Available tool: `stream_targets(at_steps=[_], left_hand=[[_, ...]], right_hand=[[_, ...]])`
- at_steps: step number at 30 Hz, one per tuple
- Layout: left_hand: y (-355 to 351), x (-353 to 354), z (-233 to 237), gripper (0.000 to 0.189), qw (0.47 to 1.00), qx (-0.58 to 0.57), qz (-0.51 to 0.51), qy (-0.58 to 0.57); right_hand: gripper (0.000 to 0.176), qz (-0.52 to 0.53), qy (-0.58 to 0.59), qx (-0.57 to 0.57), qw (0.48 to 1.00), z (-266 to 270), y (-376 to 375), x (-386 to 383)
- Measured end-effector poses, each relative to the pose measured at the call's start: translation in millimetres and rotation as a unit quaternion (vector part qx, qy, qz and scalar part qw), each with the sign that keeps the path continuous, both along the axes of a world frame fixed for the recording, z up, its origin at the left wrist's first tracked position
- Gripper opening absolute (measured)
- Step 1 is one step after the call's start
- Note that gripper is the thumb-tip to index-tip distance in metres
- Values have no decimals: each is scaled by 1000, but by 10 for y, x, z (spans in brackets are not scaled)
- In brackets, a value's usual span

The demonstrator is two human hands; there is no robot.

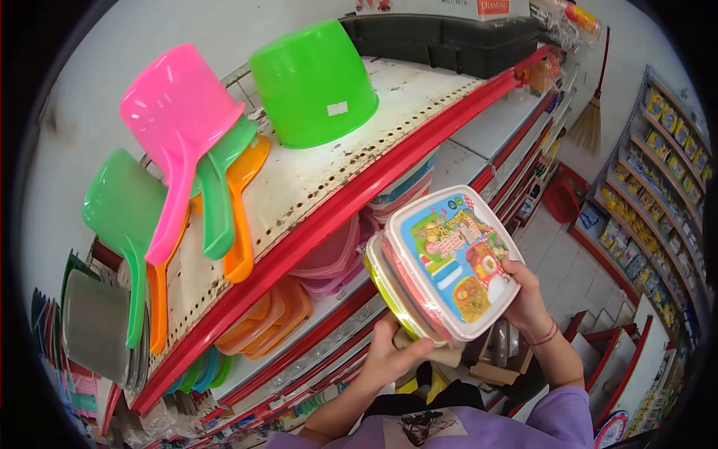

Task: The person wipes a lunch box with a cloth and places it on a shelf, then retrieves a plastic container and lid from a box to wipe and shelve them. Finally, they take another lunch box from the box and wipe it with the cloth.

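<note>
Held a stack of lunch boxes [449, 262] tilted in mid-air, just right of the red shelf edge [314, 232] and clear of it, with open aisle floor [568, 262] farther right. Gripped its near corner with the left hand [393, 355], fingers curled under. Clasped its right side with the right hand [527, 299]. Showed a white lid with a cartoon label, and pink and lime boxes beneath. Passed lidded pink tubs [329, 254] and orange tubs [269, 318] stacked under the shelf, an overturned green basin [314, 82] and a pink dipper [176, 120] above.

Pink scoop [178, 112], green tub [314, 82], orange scoop [243, 217], red-edged shelf [359, 194], and a colourful cartoon-printed box lid [456, 258].
</note>
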State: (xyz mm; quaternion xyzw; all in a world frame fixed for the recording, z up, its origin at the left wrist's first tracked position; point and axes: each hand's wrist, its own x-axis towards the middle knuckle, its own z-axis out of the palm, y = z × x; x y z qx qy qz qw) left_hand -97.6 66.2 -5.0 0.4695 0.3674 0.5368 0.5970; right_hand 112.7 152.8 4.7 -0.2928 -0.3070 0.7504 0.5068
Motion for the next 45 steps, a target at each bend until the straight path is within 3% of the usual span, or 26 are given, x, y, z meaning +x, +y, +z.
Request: stream_targets(at_steps=[2,3,6,11,14,17,19,21,22,24,26,32,36,42,45], left_hand=[[-27,-46,-2,57,999,-32,17,-5],[-47,23,48,53,996,-10,59,-60],[-87,-41,93,52,996,32,76,-35],[-157,-91,180,54,994,49,97,-32],[-208,-122,261,63,996,-7,75,-45],[-241,-140,156,50,992,23,92,-86],[-237,-205,61,50,986,19,142,-83],[-230,-286,76,50,976,12,174,-130],[-212,-339,102,52,972,12,202,-121],[-175,-464,147,57,961,11,257,-100],[-115,-619,199,46,962,17,242,-123],[203,-863,236,40,943,11,298,-149],[210,-826,274,38,948,19,318,-9],[198,-908,181,34,922,5,383,59],[219,-795,239,34,907,13,422,20]], right_hand=[[51,2,-46,33,998,-14,13,-2],[49,5,-37,39,999,17,13,-31],[44,35,-61,67,995,101,-23,-39],[48,-8,-100,115,988,328,-189,-135],[51,-52,-142,175,973,292,-231,-126],[51,-105,-150,194,964,312,-362,-82],[43,-257,-259,322,874,123,-376,61],[38,-324,-191,291,880,97,-339,190],[36,-312,-68,195,927,161,-308,226],[41,-273,-52,162,947,65,-156,379],[43,-228,-47,136,963,-5,-91,434],[46,-201,-14,113,973,-155,23,282],[46,-193,-5,101,976,-164,22,133],[43,-173,-14,93,980,-164,67,32],[41,-170,-20,85,982,-80,132,-72]])
